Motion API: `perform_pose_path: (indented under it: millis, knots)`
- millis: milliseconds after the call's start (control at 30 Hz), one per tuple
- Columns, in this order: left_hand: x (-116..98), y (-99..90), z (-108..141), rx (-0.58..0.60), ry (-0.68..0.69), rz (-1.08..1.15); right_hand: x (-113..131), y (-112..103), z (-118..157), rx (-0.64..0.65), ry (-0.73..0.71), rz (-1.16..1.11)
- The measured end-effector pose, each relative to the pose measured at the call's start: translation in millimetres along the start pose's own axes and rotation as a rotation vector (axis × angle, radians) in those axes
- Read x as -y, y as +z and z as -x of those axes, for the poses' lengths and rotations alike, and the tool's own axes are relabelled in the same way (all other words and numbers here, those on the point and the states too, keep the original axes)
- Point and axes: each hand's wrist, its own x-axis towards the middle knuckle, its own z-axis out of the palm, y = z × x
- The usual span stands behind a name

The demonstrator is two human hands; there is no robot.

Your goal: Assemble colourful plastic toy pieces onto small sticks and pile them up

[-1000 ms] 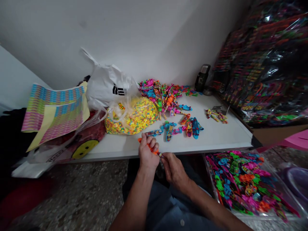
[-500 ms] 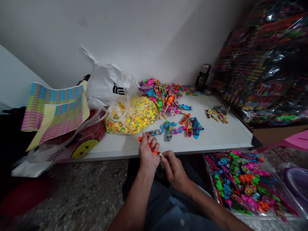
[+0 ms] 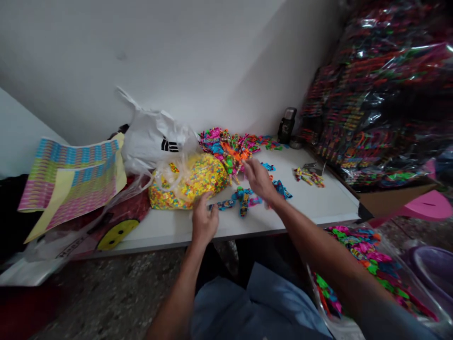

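My left hand (image 3: 205,219) is over the table's front edge, thumb and fingers apart with nothing seen in them. It is beside a clear bag of small yellow and multicoloured pieces (image 3: 191,182) and a blue toy skateboard (image 3: 224,204). My right hand (image 3: 260,179) reaches over the table to the near side of a heap of bright plastic toys (image 3: 214,137). Its fingertips are blurred near an orange toy (image 3: 235,153) on the heap; whether they touch it I cannot tell. More small skateboards (image 3: 244,203) lie below that hand, partly hidden by the wrist.
Sticker sheets (image 3: 76,172) and a white plastic bag (image 3: 155,137) are at the left. Striped sticks (image 3: 308,177) and a flask (image 3: 286,125) stand towards the right. Beyond are stacked wrapped toys (image 3: 385,108), a pink stool (image 3: 430,206) and a bin of toys (image 3: 371,255) below.
My hands, together on an orange toy with a striped stick before, have come apart. The right moved forward to the heap; the left moved left and opened. The camera view shifted slightly.
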Motion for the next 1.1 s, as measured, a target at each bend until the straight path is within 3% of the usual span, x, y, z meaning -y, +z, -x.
perform_pose_path:
  millis: [100, 200, 300, 400, 500, 633, 700, 767, 933, 1000, 1100]
  knots:
    - [13, -3.2, -4, 0.388, 0.27, -0.534, -11, -10, -65, -0.032, -0.12, 0.158]
    - [18, 4.3, -13, 0.511, 0.322, -0.82, -33, -43, -71, -0.034, -0.218, 0.306]
    - [26, 13.3, -19, 0.495, 0.381, -0.832, -72, -102, -34, 0.0, -0.089, 0.583]
    - [35, 17.8, -19, 0.362, 0.352, -0.647, -113, -159, 7, 0.026, 0.123, 0.82]
    - [32, 18.5, -18, 0.139, 0.174, -0.291, -142, -182, 30, 0.072, 0.176, 0.885]
    - [0, 15.0, -23, -0.169, -0.25, 0.527, -161, -168, 38, 0.076, 0.249, 0.945]
    - [-18, 9.9, -24, -0.212, -0.527, 0.845, -163, -159, 41, 0.055, 0.291, 0.95]
    - [-31, 3.0, -23, -0.182, -0.716, 1.069, -160, -156, 46, 0.031, 0.329, 0.932]
    - [-39, -7.8, -13, -0.158, -0.797, 1.408, -128, -146, 75, -0.056, 0.392, 0.788]
    - [-40, -6.5, -10, -0.175, -0.803, 1.504, -96, -126, 96, -0.066, 0.359, 0.488]
    - [-44, -1.7, -6, -0.216, -0.808, 1.589, -32, -74, 134, -0.045, 0.257, -0.079]
